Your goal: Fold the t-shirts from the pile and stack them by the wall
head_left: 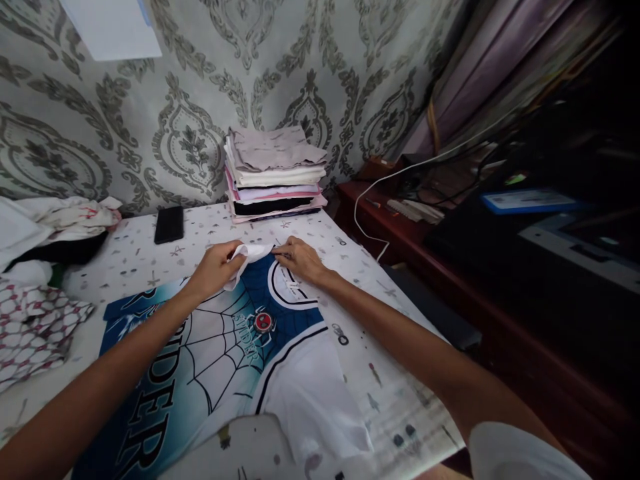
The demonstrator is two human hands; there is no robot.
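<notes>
A blue and white shirt [220, 353] with a web print, a red spider badge and large dark letters lies spread on the patterned white table cover [400, 420]. Its round collar points right. My left hand [215, 267] is closed on the white sleeve at the far side, which is bunched up off the table. The fingers of my right hand [299, 259] pinch the shirt's blue edge at the shoulder, just beyond the collar. The near white sleeve lies flat toward me.
A stack of folded clothes [275, 173] stands at the back against the patterned wall, with a black phone [169, 225] to its left. Loose clothes [35, 320] are heaped at the left. On the right are a dark red desk [415, 233] and a white cable [356, 207].
</notes>
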